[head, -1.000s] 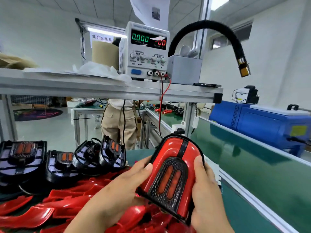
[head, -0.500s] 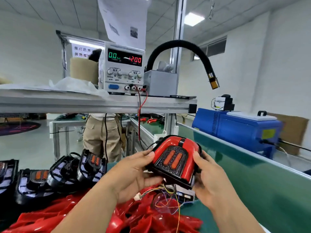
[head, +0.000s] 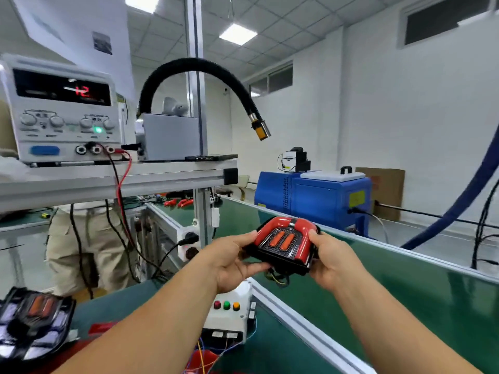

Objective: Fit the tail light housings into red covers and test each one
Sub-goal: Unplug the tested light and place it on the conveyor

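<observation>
Head view: both hands hold one assembled tail light in the air above the green bench (head: 405, 290), over the aluminium rail that runs along it. The left hand (head: 229, 261) grips the left edge, thumb on top and fingers curled underneath; the right hand (head: 333, 261) grips the right edge in the same way. The red cover (head: 286, 225) arches round the black tail light housing (head: 280, 252), whose two orange lens bars face up, and thin wires hang below it. Just below the hands a white control box (head: 229, 314) stands on the bench with red, green and orange buttons, coloured wires trailing from its base. At the far left another housing (head: 35, 317) without a cover lies on the bench. On the shelf (head: 108, 180) above, a bench power supply (head: 62, 114) shows a red "12" on its display (head: 81, 90); any further digits and the small print round its knobs are too blurred to read, and a green lamp glows between the knobs. Red and black leads (head: 121, 190) drop from its sockets. Beside it sits a grey box (head: 170, 137) with a black flexible hose (head: 194, 66) ending in a brass-coloured nozzle. A blue machine (head: 318, 195) behind the bench bears a yellow label with unreadable writing.
</observation>
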